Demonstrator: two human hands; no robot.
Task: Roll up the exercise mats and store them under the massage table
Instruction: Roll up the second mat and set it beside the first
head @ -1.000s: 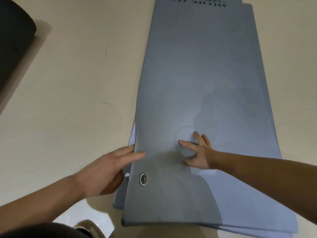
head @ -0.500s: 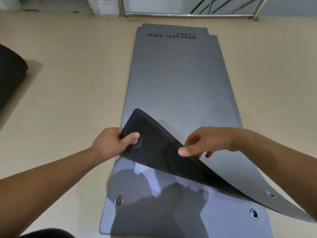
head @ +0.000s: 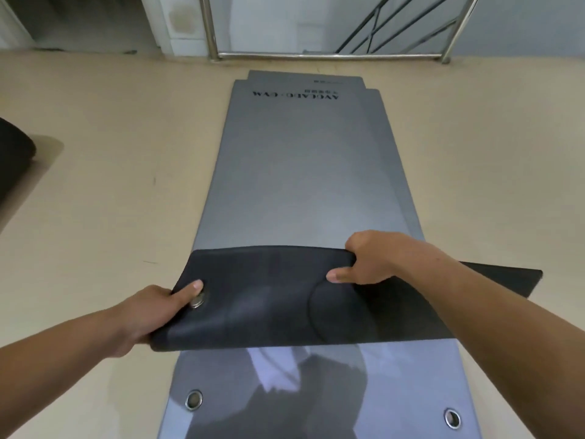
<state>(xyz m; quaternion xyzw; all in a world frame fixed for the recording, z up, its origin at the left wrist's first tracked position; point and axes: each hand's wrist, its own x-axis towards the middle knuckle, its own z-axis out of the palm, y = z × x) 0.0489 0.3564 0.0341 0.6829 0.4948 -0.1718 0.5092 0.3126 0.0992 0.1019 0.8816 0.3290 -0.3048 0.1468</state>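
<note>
The left hand [head: 148, 315], low in the left half of the frame, gripped the near left corner of the top mat [head: 300, 172], fingers hidden beneath and the thumb pressed on top just beside a metal eyelet [head: 197, 301]. The right hand [head: 370, 261], right of centre, clasped the same mat at the fold, fingers curled over the folded edge and the thumb pointing left across the dark underside.

Between the two hands the mat's near end was turned back over itself, so its black underside [head: 269, 312] faced up as a wide band across the middle of the frame. The flap's far right corner [head: 506, 277] stuck out past the right forearm, off the stack's edge.

Beyond the fold the mat's grey top ran flat toward the upper centre, with inverted black lettering [head: 296, 96] near its far end. Edges of other mats showed there, slightly offset.

Below the flap a lower mat [head: 221, 375] lay uncovered, bluish grey, with two eyelets [head: 193, 399] near its near corners.

The stack rested on a beige floor [head: 110, 185]. A metal railing [head: 316, 54] crossed the upper frame, and a dark padded object [head: 12, 160] sat at the left edge.
</note>
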